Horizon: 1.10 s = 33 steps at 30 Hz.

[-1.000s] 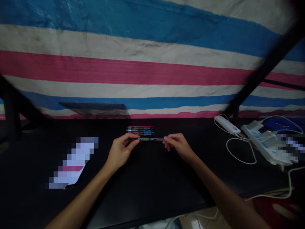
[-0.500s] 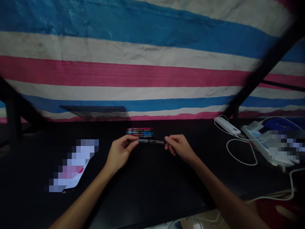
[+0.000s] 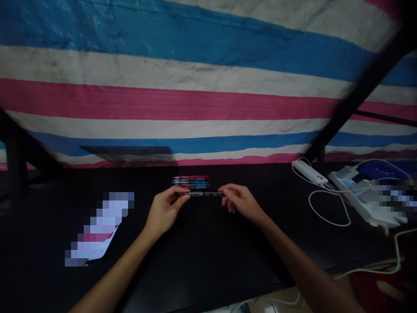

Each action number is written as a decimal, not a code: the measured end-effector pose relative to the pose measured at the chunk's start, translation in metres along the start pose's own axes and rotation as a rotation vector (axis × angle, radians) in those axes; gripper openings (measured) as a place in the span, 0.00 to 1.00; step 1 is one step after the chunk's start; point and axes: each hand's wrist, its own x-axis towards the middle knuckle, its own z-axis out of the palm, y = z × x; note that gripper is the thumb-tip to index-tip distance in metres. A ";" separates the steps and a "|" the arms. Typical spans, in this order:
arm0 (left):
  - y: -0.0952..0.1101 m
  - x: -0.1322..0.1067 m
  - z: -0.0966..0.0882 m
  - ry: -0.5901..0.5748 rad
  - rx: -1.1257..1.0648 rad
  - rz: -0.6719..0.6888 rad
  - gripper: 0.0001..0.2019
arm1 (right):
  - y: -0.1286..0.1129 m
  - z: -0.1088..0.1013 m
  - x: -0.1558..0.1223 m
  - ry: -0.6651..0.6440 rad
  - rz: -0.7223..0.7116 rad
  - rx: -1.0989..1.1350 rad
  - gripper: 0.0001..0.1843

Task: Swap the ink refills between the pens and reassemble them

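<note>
Over a black table, my left hand and my right hand pinch the two ends of a dark pen, held level between them. The left fingers grip the end with a grey band, the right fingers the other end. Just behind the pen, a row of several coloured pens lies side by side on the table.
A blurred flat card or phone lies at the left. At the right are a white power bank, white cables and a white and blue box. A striped tarp hangs behind; a dark bar slants across it.
My right hand has slid left along the pen, so my two hands are closer together. The pen stays level in both hands.
</note>
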 end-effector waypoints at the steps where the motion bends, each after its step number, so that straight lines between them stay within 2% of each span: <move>1: 0.000 0.000 0.000 0.000 0.002 0.001 0.08 | 0.000 0.000 0.000 0.001 -0.034 -0.010 0.19; 2: 0.000 0.000 0.000 -0.001 0.004 0.002 0.08 | -0.001 -0.001 -0.001 -0.003 -0.058 -0.027 0.20; 4: 0.000 0.000 0.000 -0.005 0.011 0.004 0.08 | 0.000 -0.001 -0.001 -0.015 -0.042 -0.070 0.15; 5: 0.000 0.000 0.000 -0.008 0.012 0.004 0.08 | 0.000 -0.001 -0.001 -0.026 -0.007 -0.089 0.16; 7: -0.001 0.001 0.000 -0.008 0.010 0.005 0.08 | 0.001 0.000 -0.001 -0.046 0.055 -0.107 0.25; 8: -0.001 0.001 0.000 -0.008 0.008 0.006 0.08 | 0.001 0.000 -0.001 -0.044 0.052 -0.107 0.25; 10: -0.001 0.001 -0.001 -0.005 0.007 0.005 0.08 | -0.001 0.001 -0.001 -0.016 -0.026 -0.111 0.17; 12: -0.001 0.000 -0.001 0.000 0.016 -0.003 0.09 | -0.003 0.001 -0.002 0.012 -0.109 -0.121 0.19; 14: 0.000 0.000 -0.002 0.000 0.029 -0.008 0.09 | -0.004 0.000 -0.002 0.006 -0.104 -0.141 0.14; 18: -0.001 0.000 -0.001 -0.021 0.044 -0.006 0.09 | -0.001 -0.002 -0.001 -0.043 0.017 -0.189 0.25; 20: -0.002 0.001 -0.001 -0.017 0.030 -0.012 0.09 | 0.000 -0.002 -0.001 -0.043 0.018 -0.175 0.21; 23: -0.001 0.002 -0.002 -0.023 0.013 -0.024 0.10 | -0.001 -0.001 -0.002 0.005 -0.106 -0.223 0.14; 25: 0.002 0.002 -0.003 -0.076 -0.002 -0.038 0.10 | -0.002 0.000 -0.004 0.062 -0.237 -0.326 0.12; 28: 0.010 0.002 -0.006 -0.250 -0.025 -0.107 0.11 | -0.005 0.000 -0.006 0.095 -0.395 -0.453 0.11; 31: 0.014 0.001 -0.009 -0.430 0.004 -0.181 0.16 | -0.006 -0.001 -0.007 0.071 -0.459 -0.513 0.12; 33: 0.014 0.002 -0.013 -0.460 0.025 -0.201 0.19 | -0.006 -0.002 -0.007 0.074 -0.484 -0.527 0.13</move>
